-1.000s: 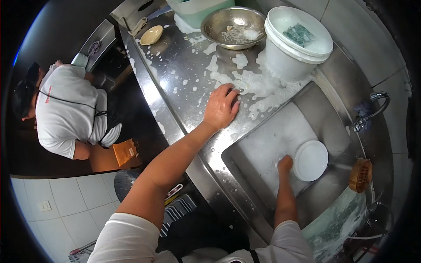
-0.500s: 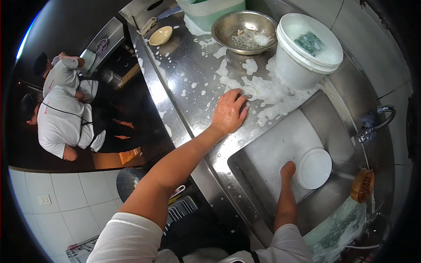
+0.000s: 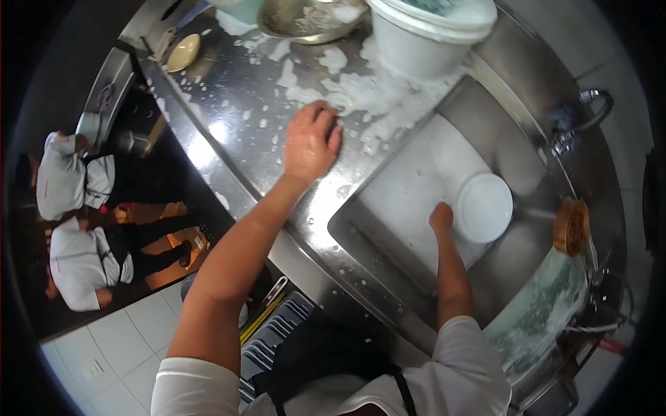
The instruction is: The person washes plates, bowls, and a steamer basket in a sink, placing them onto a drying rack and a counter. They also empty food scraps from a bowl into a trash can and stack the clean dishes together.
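My left hand (image 3: 310, 142) lies palm down on the wet steel counter (image 3: 257, 145), fingers a little spread and nothing in them. White suds (image 3: 368, 93) cover the metal just beyond its fingertips. My right hand (image 3: 442, 216) is down in the sink (image 3: 388, 260), which holds cloudy, whitish water. The water hides its fingers, so I cannot tell whether they grip anything. Close to the right of that hand is a round white dish (image 3: 485, 208), its pale face turned up.
At the back stand a white bucket (image 3: 423, 45) and a steel bowl (image 3: 312, 31) with food scraps. A yellow dish (image 3: 183, 53) is far left. Along the right are a tap (image 3: 572, 125), a brown brush-like block (image 3: 571, 227) and foamy greenish water (image 3: 541, 312). Two people (image 3: 83, 256) are at left.
The view has turned and shifted, so the counter items sit higher and further left. My left hand keeps its place on the counter, my right hand beside the white dish. The two people have moved.
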The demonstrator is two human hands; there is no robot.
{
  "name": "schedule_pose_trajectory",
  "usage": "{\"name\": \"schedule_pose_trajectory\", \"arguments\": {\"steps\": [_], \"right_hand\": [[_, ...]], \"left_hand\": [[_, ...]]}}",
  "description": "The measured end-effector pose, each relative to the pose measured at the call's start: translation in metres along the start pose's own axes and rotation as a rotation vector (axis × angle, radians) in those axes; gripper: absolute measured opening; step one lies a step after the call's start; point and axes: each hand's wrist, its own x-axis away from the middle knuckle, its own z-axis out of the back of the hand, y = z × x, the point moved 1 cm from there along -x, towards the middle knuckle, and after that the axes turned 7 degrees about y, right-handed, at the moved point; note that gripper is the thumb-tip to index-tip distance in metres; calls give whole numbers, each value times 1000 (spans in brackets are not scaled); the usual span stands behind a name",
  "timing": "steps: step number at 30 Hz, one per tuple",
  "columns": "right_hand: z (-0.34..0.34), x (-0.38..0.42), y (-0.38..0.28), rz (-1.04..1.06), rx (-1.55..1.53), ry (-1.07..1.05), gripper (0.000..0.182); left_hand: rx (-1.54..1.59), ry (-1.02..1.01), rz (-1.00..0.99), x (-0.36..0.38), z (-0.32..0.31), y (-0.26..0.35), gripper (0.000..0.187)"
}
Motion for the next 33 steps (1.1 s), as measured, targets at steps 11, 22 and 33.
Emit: {"name": "schedule_pose_trajectory", "arguments": {"steps": [11, 22, 33], "right_hand": [[55, -14, -15, 45, -15, -365, 14], [47, -34, -7, 123, -11, -346, 13], [328, -77, -179, -140, -1283, -20, 11]], "left_hand": [[-44, -33, -2, 1, -3, 0, 26], [-62, -34, 3, 2, -3, -1, 25], [30, 28, 26, 1, 3, -6, 27]]}}
